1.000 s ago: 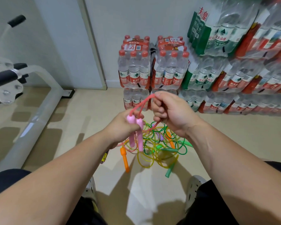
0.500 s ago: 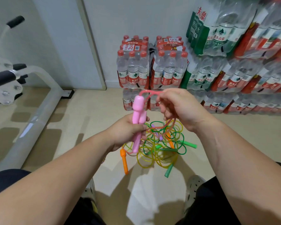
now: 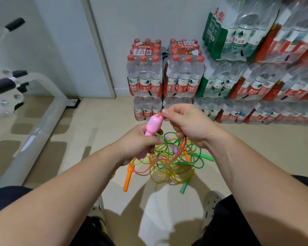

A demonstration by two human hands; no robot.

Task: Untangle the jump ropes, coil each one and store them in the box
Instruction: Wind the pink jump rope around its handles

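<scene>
My left hand [image 3: 138,144] grips the two pink handles [image 3: 154,125] of a jump rope, held together and pointing up. My right hand [image 3: 188,125] pinches the red-pink cord [image 3: 180,151] right at the handle tops, and the cord hangs in a loop from its curled fingers down to the floor. Below both hands lies a tangled heap of yellow and green ropes [image 3: 169,167] with an orange handle [image 3: 128,178] at its left and green handles [image 3: 185,185] at its right. No box is in view.
Shrink-wrapped packs of water bottles [image 3: 164,75] are stacked along the wall ahead and to the right. A white exercise machine frame [image 3: 43,114] stands on the left. My shoes [image 3: 210,203] and knees sit at the bottom, close to the heap.
My left hand has turned the pink handles from hanging down to pointing up. My right hand has slid along the cord to the handle tops, with the loop now draped below it.
</scene>
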